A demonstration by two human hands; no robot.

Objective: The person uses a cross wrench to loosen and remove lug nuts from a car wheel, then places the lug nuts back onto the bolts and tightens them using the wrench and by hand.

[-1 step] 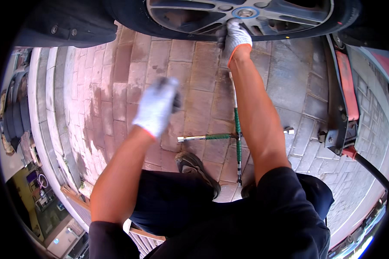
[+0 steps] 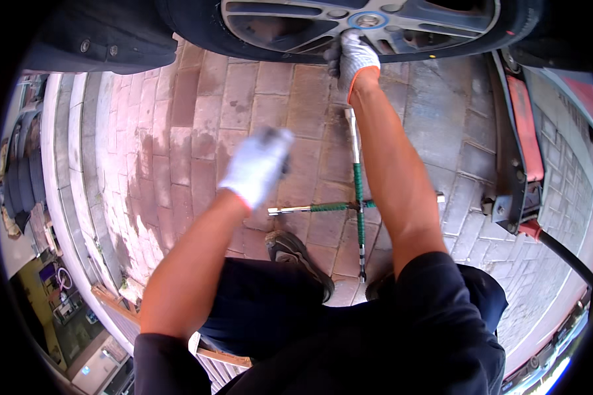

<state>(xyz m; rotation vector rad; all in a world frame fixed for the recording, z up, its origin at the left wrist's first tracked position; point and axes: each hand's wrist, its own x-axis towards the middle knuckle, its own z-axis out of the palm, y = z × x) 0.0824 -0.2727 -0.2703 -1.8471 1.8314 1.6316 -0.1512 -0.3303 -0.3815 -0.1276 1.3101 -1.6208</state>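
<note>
My right hand [image 2: 355,62], in a white knit glove with grey fingers and an orange cuff, reaches up to the lower spokes of a car wheel [image 2: 310,36]. Its fingers are bent together near a bolt hole just below the blue-ringed hub cap [image 2: 368,20]; what they grip, if anything, is hidden. My left hand [image 2: 257,164], gloved alike, hangs over the paving, smeared by motion, so its fingers cannot be made out. Below my right hand a four-way lug wrench [image 2: 357,181] with green-wrapped arms lies on the bricks, partly covered by my right forearm.
A red and black floor jack [image 2: 526,131] stands to the right of the wheel, with a dark handle [image 2: 566,253] running back. My shoe [image 2: 300,260] is close to the wrench. A raised kerb [image 2: 76,197] runs along the left, and dark car bodywork [image 2: 99,39] overhangs at upper left.
My left hand has swung a little to the right over the paving. My right hand stays at the wheel, and the whole view has shifted slightly.
</note>
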